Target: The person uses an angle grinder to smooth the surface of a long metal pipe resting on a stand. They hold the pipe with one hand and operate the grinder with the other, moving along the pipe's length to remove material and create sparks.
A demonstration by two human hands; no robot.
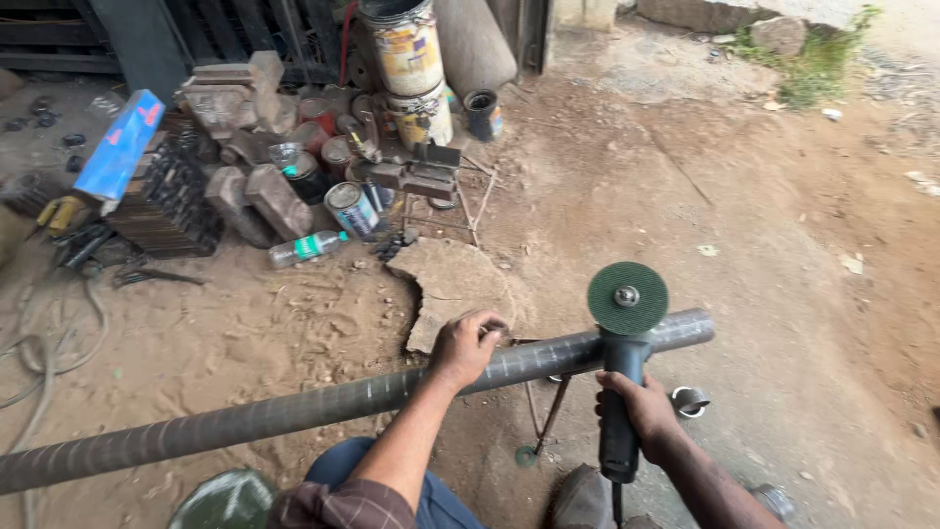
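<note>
Two hands at a long pipe over bare dirt.
The left hand (pixel 468 345) curls its fingers over the pipe (pixel 323 404); the right hand (pixel 641 411) is clamped on the grinder (pixel 622 377), its green disc (pixel 628 298) at the pipe's right end.

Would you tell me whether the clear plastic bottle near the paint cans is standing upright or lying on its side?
Lying on its side: the clear plastic bottle rests lengthwise on the dirt ground, beside a tipped paint can.

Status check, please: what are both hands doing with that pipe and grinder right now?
Left hand gripping the pipe. Right hand holding the grinder, green disc face up beside the pipe. Paint cans and scrap well behind, not in the way.
</note>
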